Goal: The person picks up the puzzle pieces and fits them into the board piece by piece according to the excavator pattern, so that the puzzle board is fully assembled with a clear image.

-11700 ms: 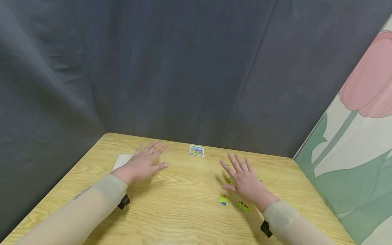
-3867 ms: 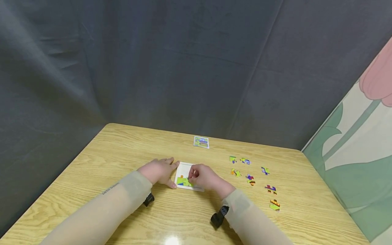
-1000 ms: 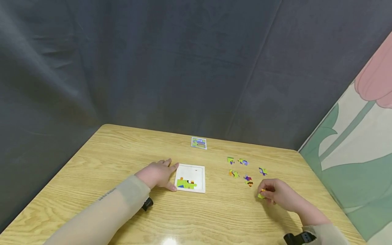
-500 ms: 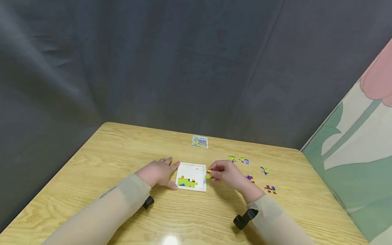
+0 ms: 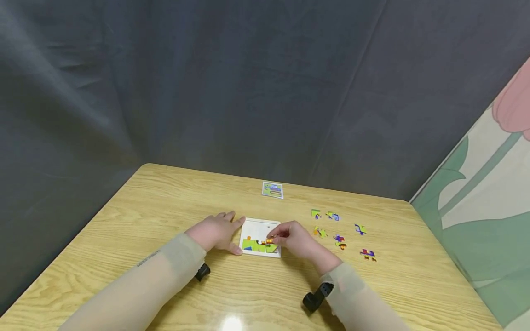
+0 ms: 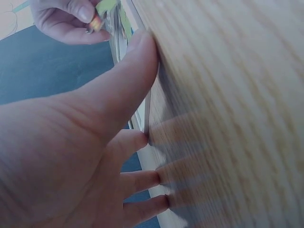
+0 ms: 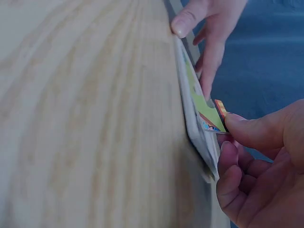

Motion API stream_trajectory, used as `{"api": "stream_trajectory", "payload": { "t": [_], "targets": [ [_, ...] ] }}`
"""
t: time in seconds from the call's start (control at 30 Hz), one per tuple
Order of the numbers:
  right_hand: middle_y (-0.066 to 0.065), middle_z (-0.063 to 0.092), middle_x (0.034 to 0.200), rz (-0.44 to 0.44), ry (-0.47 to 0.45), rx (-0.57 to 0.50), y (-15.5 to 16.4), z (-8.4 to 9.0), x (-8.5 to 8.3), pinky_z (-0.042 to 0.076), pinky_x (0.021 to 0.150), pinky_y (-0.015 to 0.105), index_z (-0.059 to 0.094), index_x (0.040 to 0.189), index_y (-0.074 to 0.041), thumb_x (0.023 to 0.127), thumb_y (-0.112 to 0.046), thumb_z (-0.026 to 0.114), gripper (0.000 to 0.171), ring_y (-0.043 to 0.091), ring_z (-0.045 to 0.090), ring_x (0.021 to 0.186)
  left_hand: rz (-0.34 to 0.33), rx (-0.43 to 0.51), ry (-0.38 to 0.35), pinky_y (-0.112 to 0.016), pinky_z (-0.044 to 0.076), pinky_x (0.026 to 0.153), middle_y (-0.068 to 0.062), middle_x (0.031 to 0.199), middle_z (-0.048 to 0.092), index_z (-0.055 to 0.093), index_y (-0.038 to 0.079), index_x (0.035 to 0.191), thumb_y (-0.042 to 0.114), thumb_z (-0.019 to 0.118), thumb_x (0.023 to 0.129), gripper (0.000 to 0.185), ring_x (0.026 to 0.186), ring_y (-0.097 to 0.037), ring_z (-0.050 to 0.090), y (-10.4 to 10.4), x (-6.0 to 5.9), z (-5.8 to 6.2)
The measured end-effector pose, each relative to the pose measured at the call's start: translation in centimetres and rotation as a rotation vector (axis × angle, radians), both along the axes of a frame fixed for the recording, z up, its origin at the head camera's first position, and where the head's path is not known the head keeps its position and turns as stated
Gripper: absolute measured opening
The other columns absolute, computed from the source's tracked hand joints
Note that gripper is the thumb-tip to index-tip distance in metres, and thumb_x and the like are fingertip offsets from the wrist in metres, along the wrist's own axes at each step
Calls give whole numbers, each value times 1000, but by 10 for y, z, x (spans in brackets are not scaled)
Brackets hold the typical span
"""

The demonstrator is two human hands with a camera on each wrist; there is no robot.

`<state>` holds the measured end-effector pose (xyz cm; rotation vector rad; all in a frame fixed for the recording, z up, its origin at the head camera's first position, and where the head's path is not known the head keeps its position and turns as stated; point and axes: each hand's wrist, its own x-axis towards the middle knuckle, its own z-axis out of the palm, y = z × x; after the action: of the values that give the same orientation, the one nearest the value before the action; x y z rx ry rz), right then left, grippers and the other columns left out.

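Note:
A white square puzzle tray (image 5: 257,226) lies on the table in the head view, with joined green jigsaw pieces (image 5: 252,245) along its near left side. My left hand (image 5: 216,233) rests at the tray's left edge, thumb at the near corner and fingers spread. In the left wrist view, the thumb (image 6: 126,78) touches the rim. My right hand (image 5: 295,239) pinches a green jigsaw piece (image 7: 216,118) with a red and yellow band between thumb and fingers. That piece is held over the tray's near right corner, beside the joined pieces, slightly tilted in the right wrist view.
Several loose jigsaw pieces lie to the right, among them a green and orange one (image 5: 320,232) and a red and purple one (image 5: 368,254). A small picture card (image 5: 272,189) lies near the table's far edge. A dark curtain (image 5: 256,92) hangs behind the wooden table (image 5: 174,197).
My right hand has picked up the green jigsaw piece with the striped band from the table's right and carried it left to the tray's near right corner. My left hand stays at the tray.

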<state>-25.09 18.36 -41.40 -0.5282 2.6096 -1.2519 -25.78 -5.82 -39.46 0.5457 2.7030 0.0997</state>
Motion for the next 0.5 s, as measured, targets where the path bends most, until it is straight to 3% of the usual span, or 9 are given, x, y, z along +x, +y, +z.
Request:
{"api": "stream_trajectory", "payload": {
  "t": [0.5],
  "targets": [
    [1, 56, 76, -37, 30, 48, -4, -8, 4, 39, 57, 24, 68, 89, -5, 87, 2, 72, 9, 15, 49, 70, -4, -18, -4, -55, 26, 113, -16, 161, 21, 26, 21, 158, 62, 68, 81, 98, 145, -38, 22, 0, 1, 3]
  ]
}}
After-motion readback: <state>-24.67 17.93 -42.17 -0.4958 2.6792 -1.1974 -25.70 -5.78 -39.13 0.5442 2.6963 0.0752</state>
